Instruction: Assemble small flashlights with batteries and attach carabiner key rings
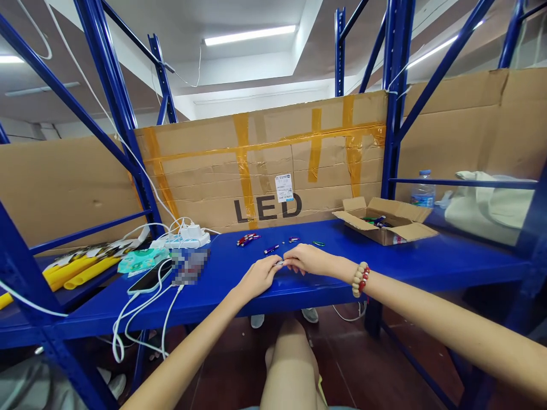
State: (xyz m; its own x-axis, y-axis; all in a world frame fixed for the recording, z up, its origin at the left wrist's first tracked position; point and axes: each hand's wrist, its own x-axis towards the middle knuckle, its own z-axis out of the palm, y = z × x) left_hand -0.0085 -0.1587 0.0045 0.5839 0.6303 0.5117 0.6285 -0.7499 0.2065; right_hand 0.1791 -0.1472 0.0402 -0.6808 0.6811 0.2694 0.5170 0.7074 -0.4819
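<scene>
The front edge of the glossy blue tabletop (231, 265) runs just on the wearer's side of both hands. A wide stretch of blue surface lies between the left hand (261, 275) and the black-screened phone (149, 278) with its white cable, and another between the right hand (310, 261) and the open brown cardboard box (412, 231). At the back, the tall brown cardboard panel (205, 182) marked "LED" bounds the reach.

The small silvery piece (280, 262) is between the two hands, near the front edge. Left thumb and fingers are pinched together on its left part; the right fingertips close on its right part. Its long axis seems to run left to right; the fingers cover too much to tell which end points where. Beyond it, the slim purple cylinder (271, 249) lies aslant, its right end farther back.

Counted: one piece in the hands, one purple cylinder lying singly, one short purple-and-silver piece (293, 240), one tiny pale bit (282, 243) and one green loop-shaped clip (318, 244). To their left lies one heap of red and purple cylinders (248, 240), too tightly bunched to count.
</scene>
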